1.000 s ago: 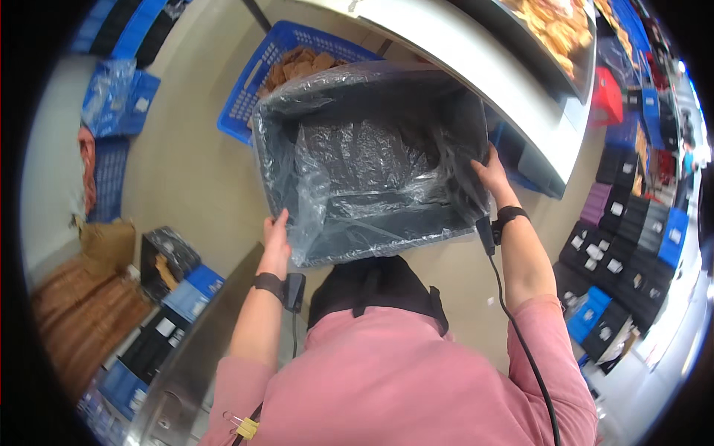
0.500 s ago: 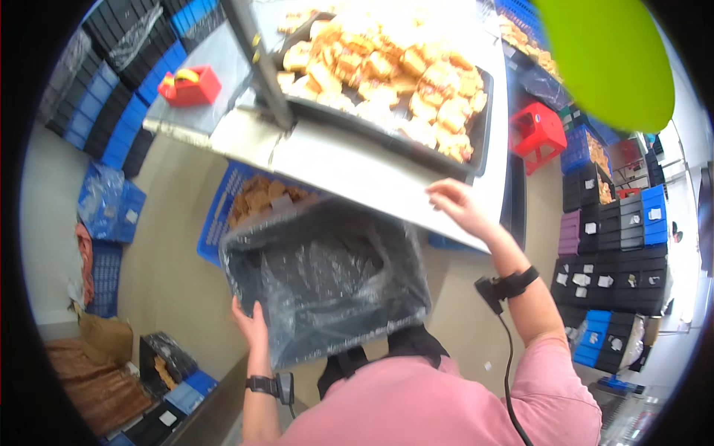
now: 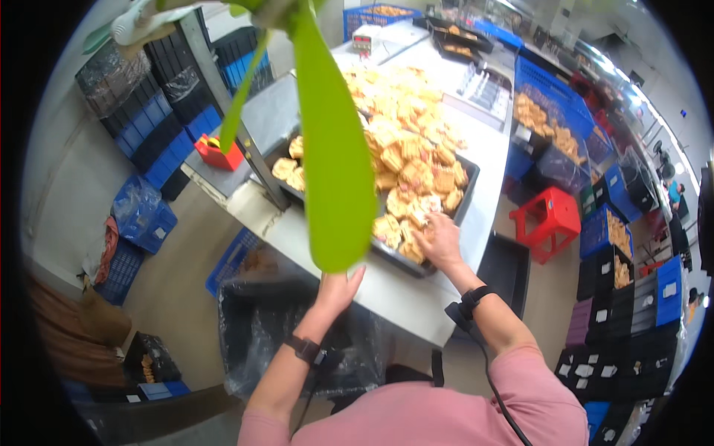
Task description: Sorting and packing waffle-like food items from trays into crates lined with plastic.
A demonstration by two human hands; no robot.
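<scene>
A black tray (image 3: 466,195) on the white table is heaped with golden-tan, waffle-like pieces (image 3: 407,167). My right hand (image 3: 443,241) reaches over the tray's near right part, its fingers apart and touching the pieces; no piece is clearly gripped. At the table's front edge is my left hand (image 3: 336,291), with the thumb stretched out; a green fan blade (image 3: 338,149) covers its other fingers. Below the table edge, under my left forearm, sits a dark bin (image 3: 253,334) lined with clear plastic; no hand holds its rim.
The white table edge (image 3: 401,312) runs slanting in front of me. A blue crate (image 3: 227,260) stands beyond the bin. To the right are a red stool (image 3: 547,223) and stacked crates (image 3: 621,320). A red container (image 3: 218,154) sits left of a metal post.
My left hand has left the bin's rim and moved up to the table. My right hand has moved from the table edge onto the pieces. The view has shifted, and the fan blade has swung across.
</scene>
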